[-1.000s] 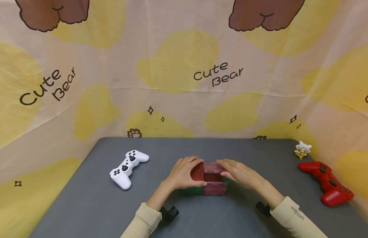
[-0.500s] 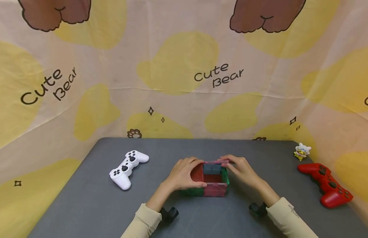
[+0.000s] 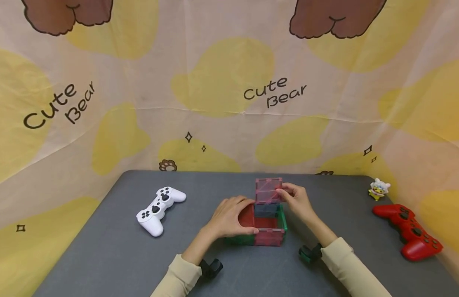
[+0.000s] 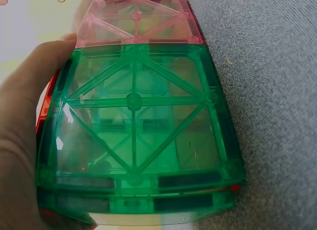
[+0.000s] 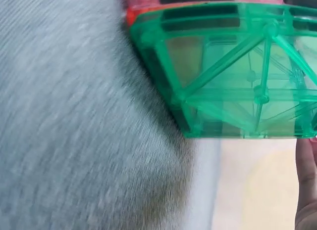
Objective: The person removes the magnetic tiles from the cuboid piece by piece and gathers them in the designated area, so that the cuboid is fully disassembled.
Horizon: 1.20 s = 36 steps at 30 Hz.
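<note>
A small box built of see-through magnetic tiles stands on the table, with a pink front tile (image 3: 270,237), a red top tile (image 3: 246,216) on its left half and an opening in its right half. My left hand (image 3: 226,216) grips the box's left half, thumb at the front and fingers over the back. The left wrist view shows its green end tile (image 4: 133,99) up close. My right hand (image 3: 297,203) pinches the right edge of a pink magnetic tile (image 3: 268,190), which stands upright above the back rim. Another green end tile (image 5: 257,94) fills the right wrist view's top.
A white game controller (image 3: 159,210) lies on the grey table (image 3: 199,185) to the left. On the right are a red game controller (image 3: 409,231) and a small figurine (image 3: 378,189). A printed cloth (image 3: 222,78) hangs behind the table.
The pink tile has swung up from lying over the box's top to upright at the back, uncovering the opening. My right hand rose with it; my left hand stayed put.
</note>
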### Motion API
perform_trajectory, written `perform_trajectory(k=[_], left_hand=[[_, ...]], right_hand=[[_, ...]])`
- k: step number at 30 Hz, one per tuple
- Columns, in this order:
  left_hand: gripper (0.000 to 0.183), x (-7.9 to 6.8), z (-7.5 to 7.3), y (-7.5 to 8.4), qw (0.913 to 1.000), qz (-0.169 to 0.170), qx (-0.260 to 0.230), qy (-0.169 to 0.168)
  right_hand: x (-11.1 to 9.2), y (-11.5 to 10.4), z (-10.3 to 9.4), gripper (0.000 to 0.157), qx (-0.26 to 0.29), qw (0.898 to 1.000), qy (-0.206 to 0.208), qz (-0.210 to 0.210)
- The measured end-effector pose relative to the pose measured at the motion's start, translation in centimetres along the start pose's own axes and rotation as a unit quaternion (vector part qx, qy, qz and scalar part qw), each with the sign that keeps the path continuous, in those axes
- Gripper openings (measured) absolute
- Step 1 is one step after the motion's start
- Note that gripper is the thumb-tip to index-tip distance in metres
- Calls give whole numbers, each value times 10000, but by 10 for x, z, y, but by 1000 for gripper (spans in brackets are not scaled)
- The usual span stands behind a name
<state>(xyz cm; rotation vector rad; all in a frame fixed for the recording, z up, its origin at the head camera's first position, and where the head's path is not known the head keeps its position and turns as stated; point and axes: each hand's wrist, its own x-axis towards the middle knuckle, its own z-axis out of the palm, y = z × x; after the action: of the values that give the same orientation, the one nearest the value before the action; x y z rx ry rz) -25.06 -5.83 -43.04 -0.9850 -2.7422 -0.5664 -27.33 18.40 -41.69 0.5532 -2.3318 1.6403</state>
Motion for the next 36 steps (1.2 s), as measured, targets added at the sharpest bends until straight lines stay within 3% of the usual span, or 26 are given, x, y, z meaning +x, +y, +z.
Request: perform_trajectory(k=[3, 7, 17, 20, 26, 33, 36], left_hand=[[76, 0, 1, 0, 10000, 22, -19, 13], [76, 1, 1, -1, 10000, 51, -48, 31], [76, 1, 0, -2, 10000, 20, -69, -29], [77, 2, -1, -2, 10000, 31, -60, -60], [78, 2, -2, -1, 9999, 43, -61, -100], [78, 3, -3, -1, 9999, 40, -62, -117], [78, 3, -2, -2, 9999, 33, -70, -137]], right_hand=[[9, 14, -1, 26, 273, 9982, 339, 422], [23, 23, -10, 36, 221, 9920, 758, 983], [44, 50, -43, 48, -115, 9708, 571, 2328], [44, 61, -46, 47, -22, 9660, 661, 2501], [41, 79, -52, 43, 731, 9588, 923, 2585], [39, 91, -57, 41, 737, 9518, 871, 2846], [40, 93, -56, 40, 402, 9478, 909, 3029]])
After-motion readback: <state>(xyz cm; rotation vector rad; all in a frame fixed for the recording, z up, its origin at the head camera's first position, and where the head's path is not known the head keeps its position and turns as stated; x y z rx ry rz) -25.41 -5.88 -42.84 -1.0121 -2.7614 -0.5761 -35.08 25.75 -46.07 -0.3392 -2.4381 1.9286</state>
